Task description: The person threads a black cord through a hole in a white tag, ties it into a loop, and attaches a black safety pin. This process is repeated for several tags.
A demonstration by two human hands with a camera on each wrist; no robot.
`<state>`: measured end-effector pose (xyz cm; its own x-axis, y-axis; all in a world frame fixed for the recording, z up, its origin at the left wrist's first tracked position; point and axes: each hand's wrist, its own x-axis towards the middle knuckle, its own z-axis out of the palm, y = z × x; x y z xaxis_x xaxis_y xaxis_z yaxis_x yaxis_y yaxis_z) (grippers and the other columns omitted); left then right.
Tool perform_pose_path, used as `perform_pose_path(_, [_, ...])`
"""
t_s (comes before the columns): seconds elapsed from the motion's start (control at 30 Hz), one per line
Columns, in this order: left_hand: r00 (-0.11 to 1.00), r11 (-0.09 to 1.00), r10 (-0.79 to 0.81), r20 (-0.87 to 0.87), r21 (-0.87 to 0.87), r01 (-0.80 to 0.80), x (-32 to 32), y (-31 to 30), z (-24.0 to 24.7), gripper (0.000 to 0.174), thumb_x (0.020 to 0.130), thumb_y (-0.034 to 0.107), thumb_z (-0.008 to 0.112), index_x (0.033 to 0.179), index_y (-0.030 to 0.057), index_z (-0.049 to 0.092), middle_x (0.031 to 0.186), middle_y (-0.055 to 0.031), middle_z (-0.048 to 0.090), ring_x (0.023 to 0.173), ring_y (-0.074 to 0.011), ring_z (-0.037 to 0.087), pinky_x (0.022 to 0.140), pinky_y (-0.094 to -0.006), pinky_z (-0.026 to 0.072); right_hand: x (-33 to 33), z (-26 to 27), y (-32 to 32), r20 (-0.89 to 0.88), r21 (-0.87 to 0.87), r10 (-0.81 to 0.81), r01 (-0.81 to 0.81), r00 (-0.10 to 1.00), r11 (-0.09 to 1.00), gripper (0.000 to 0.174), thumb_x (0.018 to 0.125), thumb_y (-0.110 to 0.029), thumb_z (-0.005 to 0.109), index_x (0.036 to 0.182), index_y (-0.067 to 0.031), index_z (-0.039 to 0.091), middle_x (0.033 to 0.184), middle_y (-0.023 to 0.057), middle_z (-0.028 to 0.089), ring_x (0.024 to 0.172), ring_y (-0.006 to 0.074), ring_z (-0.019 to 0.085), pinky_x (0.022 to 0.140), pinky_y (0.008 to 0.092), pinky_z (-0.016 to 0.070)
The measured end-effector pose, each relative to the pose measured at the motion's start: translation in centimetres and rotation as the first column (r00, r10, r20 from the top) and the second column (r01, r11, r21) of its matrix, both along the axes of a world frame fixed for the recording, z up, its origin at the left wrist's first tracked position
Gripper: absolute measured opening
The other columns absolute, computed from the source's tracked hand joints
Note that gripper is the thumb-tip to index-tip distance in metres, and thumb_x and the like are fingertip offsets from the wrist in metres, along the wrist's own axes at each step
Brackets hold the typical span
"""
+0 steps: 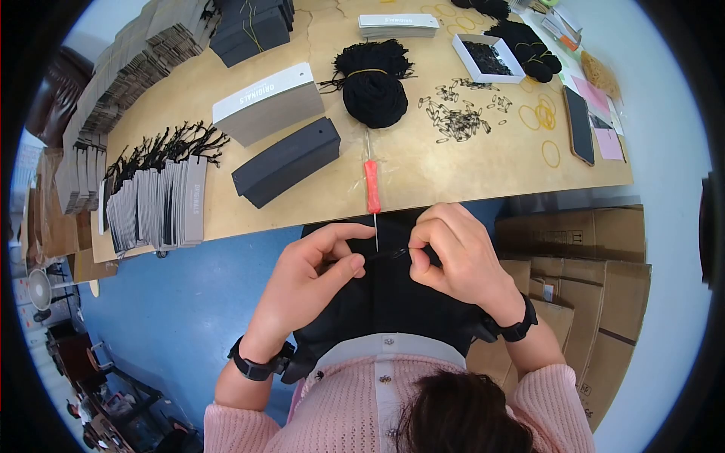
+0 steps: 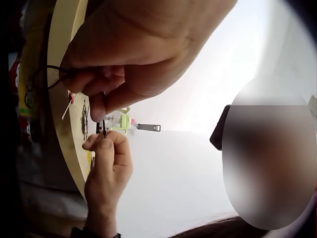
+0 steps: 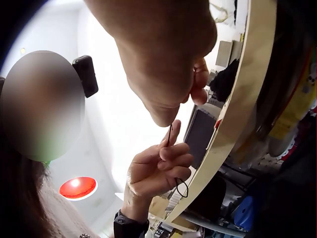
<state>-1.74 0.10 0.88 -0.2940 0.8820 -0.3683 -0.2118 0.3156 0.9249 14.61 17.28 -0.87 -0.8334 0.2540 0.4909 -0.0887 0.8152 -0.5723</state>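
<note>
Over the lap, just off the table's front edge, both hands hold a thin black cord stretched between them. The left hand pinches one part of it with thumb and curled fingers; a loose loop of cord hangs out below that hand in the right wrist view. At the other end, the right hand pinches the cord between thumb and fingertips, beside a small dark loop in it. A red-handled tool lies on the table, its thin metal shaft reaching past the edge between the hands.
Behind the tool sits a banded black cord bundle. Small metal pins, a white box, rubber bands and a phone lie rightward. Leftward stand dark cards, white-topped cards and corded tags. Cartons lean below.
</note>
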Motion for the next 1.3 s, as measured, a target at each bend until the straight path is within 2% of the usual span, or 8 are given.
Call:
perform_pose_path(0.27, [0.718, 0.988, 0.05, -0.694, 0.138, 0.065, 0.0, -1.0, 1.3, 0.011, 0.084, -0.002, 0.07, 0.095, 0.0, 0.068, 0.079, -0.0093, 0.063, 0.068, -0.023, 0.061, 0.059, -0.0325, 0.0474, 4.1, 1.9, 1.3, 0.384, -0.063, -0.183, 0.223, 0.905, 0.973, 0.027, 0.076, 0.003, 0.069, 0.1, -0.0048, 0.059, 0.087, 0.0089, 0.059, 0.072, 0.0243, 0.062, 0.068, 0.0328, 0.0496])
perform_pose_path(0.37, [0.643, 0.95, 0.088, -0.761, 0.257, 0.175, 1.4, 0.3, 1.7, 0.011, 0.082, -0.002, 0.071, 0.092, 0.0011, 0.067, 0.08, -0.0099, 0.062, 0.07, -0.0282, 0.06, 0.061, -0.0353, 0.0477, 2.8, 2.5, -1.2, 0.132, -0.893, 0.198, 0.031, 0.971, 0.448, 0.064, 0.09, 0.0, 0.067, 0.147, -0.0007, 0.038, 0.101, 0.0071, 0.066, 0.078, 0.0103, 0.066, 0.074, 0.0262, 0.0522])
perform_pose_path(0.43, [0.617, 0.947, 0.097, -0.781, 0.262, 0.183, 1.8, 0.8, 2.1, 0.011, 0.082, -0.002, 0.071, 0.092, 0.0024, 0.067, 0.078, -0.01, 0.061, 0.072, -0.0295, 0.059, 0.062, -0.0374, 0.0473, 1.1, 2.5, -2.7, 0.09, -0.922, 0.28, -0.026, 0.956, 0.385, 0.05, 0.093, -0.004, 0.067, 0.139, 0.0001, 0.045, 0.093, 0.0066, 0.065, 0.077, 0.0111, 0.067, 0.073, 0.0266, 0.0518])
perform_pose_path(0.63, [0.568, 0.961, 0.098, -0.817, 0.225, 0.158, -1.4, 2.1, 3.3, 0.019, 0.08, -0.002, 0.074, 0.098, 0.0029, 0.069, 0.087, -0.0108, 0.064, 0.079, -0.0263, 0.062, 0.069, -0.0345, 0.0505, -0.4, 2.0, -2.1, 0.258, -0.708, 0.103, 0.116, 0.961, 0.696, 0.007, 0.095, -0.006, 0.066, 0.098, -0.0007, 0.063, 0.08, 0.005, 0.062, 0.062, 0.0111, 0.064, 0.056, 0.0233, 0.0455])
perform_pose_path(0.8, [-0.02, 0.944, 0.314, -0.949, 0.31, 0.115, -11.9, 7.4, 4.3, 0.032, 0.08, 0.008, 0.075, 0.112, 0.0041, 0.072, 0.108, -0.0135, 0.069, 0.099, -0.0334, 0.064, 0.086, -0.0383, 0.0505, 0.3, 2.4, -1.6, 0.27, -0.655, 0.077, 0.124, 0.96, 0.745, 0.007, 0.092, -0.005, 0.069, 0.094, -0.0009, 0.064, 0.08, 0.0054, 0.061, 0.061, 0.0103, 0.058, 0.056, 0.0243, 0.0445])
perform_pose_path(0.93, [0.049, 0.987, 0.055, -0.997, 0.062, 0.149, -16.5, 9.4, 4.1, 0.033, 0.079, 0.014, 0.077, 0.11, 0.003, 0.073, 0.108, -0.0119, 0.07, 0.101, -0.0314, 0.064, 0.089, -0.0375, 0.0499, 0.9, 2.5, -1.7, 0.283, -0.556, 0.08, 0.095, 0.956, 0.826, 0.007, 0.09, -0.004, 0.07, 0.093, -0.0012, 0.065, 0.082, 0.0057, 0.062, 0.065, 0.0121, 0.059, 0.058, 0.0249, 0.0468])
perform_pose_path(1.0, [0.376, 1.0, 0.027, -0.926, 0.027, -0.006, -16.6, 9.8, 4.0, 0.035, 0.076, 0.022, 0.079, 0.106, 0.0043, 0.075, 0.102, -0.0132, 0.069, 0.096, -0.0329, 0.064, 0.084, -0.0395, 0.0523, 1.3, 2.5, -1.4, 0.289, -0.544, 0.075, 0.099, 0.954, 0.834, 0.007, 0.089, -0.004, 0.071, 0.093, -0.0008, 0.065, 0.082, 0.0059, 0.062, 0.065, 0.0128, 0.06, 0.058, 0.025, 0.0476])
perform_pose_path(1.3, [0.277, 0.992, 0.06, -0.959, 0.089, 0.093, -12.3, 5.7, 6.2, 0.033, 0.074, 0.013, 0.082, 0.104, 0.0017, 0.073, 0.098, -0.0103, 0.07, 0.095, -0.0261, 0.065, 0.085, -0.0358, 0.0491, 1.7, 2.0, -1.5, 0.259, -0.558, 0.042, 0.113, 0.965, 0.822, 0.008, 0.085, 0.0, 0.072, 0.089, 0.0001, 0.065, 0.08, 0.0061, 0.062, 0.064, 0.013, 0.058, 0.059, 0.0257, 0.0469])
